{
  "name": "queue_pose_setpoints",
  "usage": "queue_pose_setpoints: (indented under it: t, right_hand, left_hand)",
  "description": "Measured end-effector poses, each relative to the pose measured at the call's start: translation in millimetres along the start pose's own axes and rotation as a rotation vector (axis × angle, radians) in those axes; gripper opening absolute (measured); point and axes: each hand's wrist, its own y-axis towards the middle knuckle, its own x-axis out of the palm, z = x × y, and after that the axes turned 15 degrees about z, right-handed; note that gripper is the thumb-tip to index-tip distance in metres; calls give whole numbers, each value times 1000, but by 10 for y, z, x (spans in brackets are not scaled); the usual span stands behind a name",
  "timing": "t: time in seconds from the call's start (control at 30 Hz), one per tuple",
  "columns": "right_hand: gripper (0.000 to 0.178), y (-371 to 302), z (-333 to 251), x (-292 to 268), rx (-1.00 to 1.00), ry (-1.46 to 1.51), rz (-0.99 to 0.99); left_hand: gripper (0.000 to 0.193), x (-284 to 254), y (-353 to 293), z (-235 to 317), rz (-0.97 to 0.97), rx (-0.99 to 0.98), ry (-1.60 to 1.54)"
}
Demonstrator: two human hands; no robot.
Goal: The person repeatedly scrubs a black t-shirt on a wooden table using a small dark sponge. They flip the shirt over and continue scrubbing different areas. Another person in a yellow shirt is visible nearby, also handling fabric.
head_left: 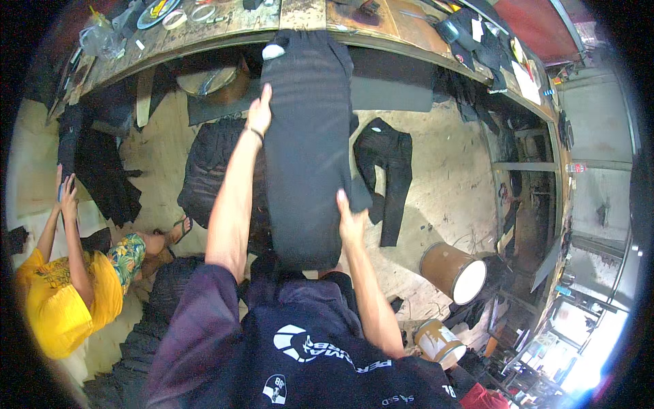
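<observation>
A pair of black trousers (303, 150) stretches long and flat in front of me, from the workbench edge down toward my waist. A small white patch shows at its far left corner. My left hand (260, 112) grips the left edge near the far end, thumb up and the other fingers mostly hidden. Lower down, my right hand (351, 219) is closed on the right edge, where a loose flap of the same dark cloth sticks out. Whether a board lies under the cloth, I cannot tell.
The wooden workbench (225, 28) curves across the far side, with tape rolls (175, 19) on it. More black trousers (388, 174) lie on the floor at right, near a brown drum (439, 266). At left, a person in a yellow shirt (65, 300) handles dark cloth.
</observation>
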Motion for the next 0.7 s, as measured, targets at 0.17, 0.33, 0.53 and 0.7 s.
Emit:
queue_pose_setpoints:
  t: [0.17,0.33,0.53,0.7]
  right_hand:
    - [64,-729,170,-1035,29,-104,-263]
    - [70,17,-68,-590,41,-163,-245]
    - [91,872,-557,640,-612,-470,-29]
    - [90,1316,-594,1152,-537,-538,46]
  left_hand:
    - [68,-508,-960,-864,5,284,-69]
    - [57,-895,-1359,-1172,-118,150,189]
    - [93,-110,182,7,155,125,-93]
    - [46,278,555,394,567,691,-146]
